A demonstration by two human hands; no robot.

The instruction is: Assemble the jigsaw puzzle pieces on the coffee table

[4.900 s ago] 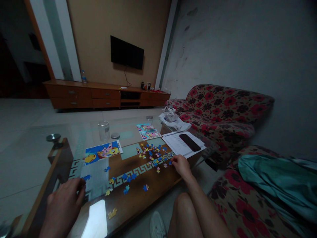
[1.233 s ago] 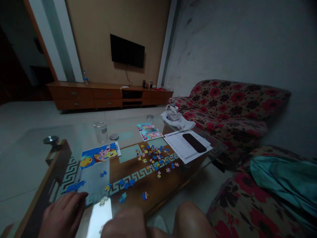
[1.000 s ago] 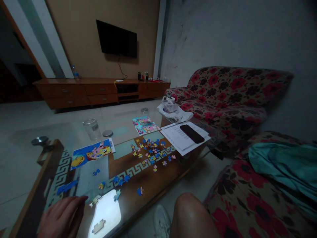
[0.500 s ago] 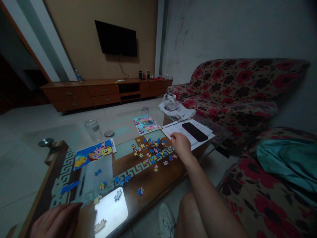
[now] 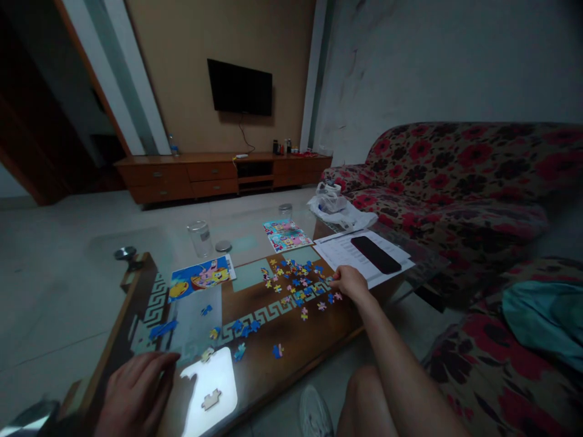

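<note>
Many loose jigsaw pieces (image 5: 298,282) lie in a pile on the glass-topped coffee table (image 5: 291,340). My right hand (image 5: 353,282) is closed at the pile's right edge, fingertips pinched together. Whatever is between them is too small to make out. My left hand (image 5: 139,388) rests over the near left of the table, fingers extended and loosely bent, with nothing visible in them. Beside it, a grey-looking jigsaw piece (image 5: 212,399) lies in a bright reflection. Several blue pieces (image 5: 246,328) are scattered farther up. A cartoon picture sheet (image 5: 203,277) lies beyond the left hand.
A second picture sheet (image 5: 288,235) lies behind the pile. A glass jar (image 5: 200,238) stands by a metal lid (image 5: 223,246); another jar (image 5: 285,211) is farther back. To the right are papers (image 5: 330,252), a phone (image 5: 376,255) and a plastic bag (image 5: 339,209). A flowered sofa (image 5: 455,164) stands behind.
The view has swung left, so everything sits farther right. My right hand has come down from the papers' edge to the right side of the pile. My left hand keeps about the same place.
</note>
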